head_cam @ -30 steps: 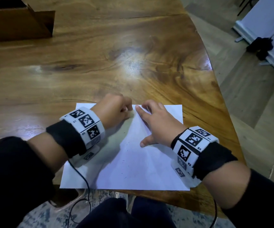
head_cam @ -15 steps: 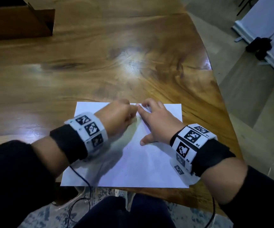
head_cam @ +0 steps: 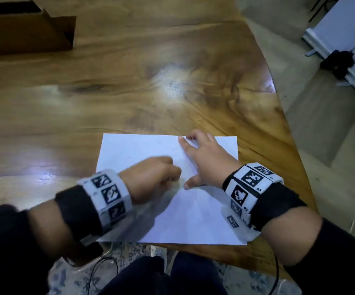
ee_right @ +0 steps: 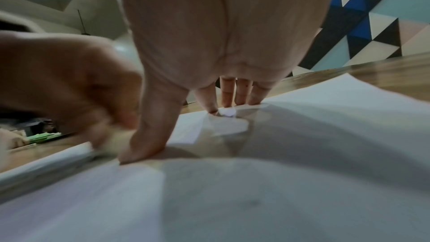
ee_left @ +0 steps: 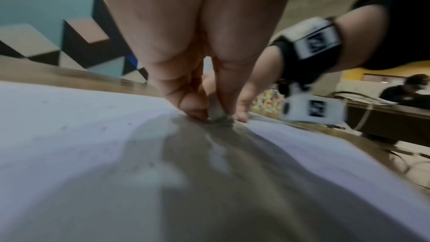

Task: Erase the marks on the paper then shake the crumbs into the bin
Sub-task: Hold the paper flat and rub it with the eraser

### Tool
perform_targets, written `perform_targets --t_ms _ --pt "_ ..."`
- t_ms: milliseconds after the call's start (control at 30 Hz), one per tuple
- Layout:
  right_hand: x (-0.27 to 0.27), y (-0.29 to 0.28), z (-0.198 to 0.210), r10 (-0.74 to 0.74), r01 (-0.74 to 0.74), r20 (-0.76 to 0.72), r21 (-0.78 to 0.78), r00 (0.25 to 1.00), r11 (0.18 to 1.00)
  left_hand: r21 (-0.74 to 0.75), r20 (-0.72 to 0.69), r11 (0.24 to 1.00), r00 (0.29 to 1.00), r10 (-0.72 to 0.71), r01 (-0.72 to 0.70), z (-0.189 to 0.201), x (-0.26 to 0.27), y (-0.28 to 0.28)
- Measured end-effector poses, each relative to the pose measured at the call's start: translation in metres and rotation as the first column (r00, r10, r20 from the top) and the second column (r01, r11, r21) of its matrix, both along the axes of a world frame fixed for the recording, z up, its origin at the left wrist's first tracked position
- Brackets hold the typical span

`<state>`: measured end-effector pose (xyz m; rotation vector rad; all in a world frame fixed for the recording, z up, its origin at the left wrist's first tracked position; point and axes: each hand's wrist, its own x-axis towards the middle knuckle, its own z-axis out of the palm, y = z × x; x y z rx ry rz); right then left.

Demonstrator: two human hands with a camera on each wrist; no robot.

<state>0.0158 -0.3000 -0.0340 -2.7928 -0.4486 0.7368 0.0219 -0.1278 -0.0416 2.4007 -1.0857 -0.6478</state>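
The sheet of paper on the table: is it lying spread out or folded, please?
Spread out. The sheet of paper lies as one open sheet on the wooden table, with the right hand pressing on it.

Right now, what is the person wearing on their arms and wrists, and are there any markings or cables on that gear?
Both hands, left and right, are bare. Each wrist carries a white segmented band printed with square black-and-white tag markers, left and right, over a black fabric wrap. Dark sleeves are pushed up the forearms. A thin black cable hangs below the left wrist.
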Motion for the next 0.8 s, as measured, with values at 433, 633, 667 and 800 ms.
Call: perform_targets --t_ms 433,633,667,800 --pt "-0.004 -0.002 0.000 -0.083 0.082 0.001 0.105 0.997 0.991 -0.049 0.109 0.922 0.916 0.386 -0.383 0.009 0.051 -0.015" --pt "-0.004 -0.002 0.001 -0.079 0.078 0.003 0.110 0.997 0.991 0.100 -0.011 0.990 0.995 0.099 -0.097 0.012 0.022 -0.006" --pt "-0.004 -0.002 0.001 -0.077 0.077 0.001 0.109 0.997 0.991 0.133 -0.040 0.990 0.998 0.046 -0.040 0.014 0.019 -0.005" --pt "-0.004 -0.001 0.002 -0.071 0.070 0.010 0.093 0.997 0.993 0.047 0.079 0.981 0.980 0.184 -0.188 0.016 0.040 -0.019"
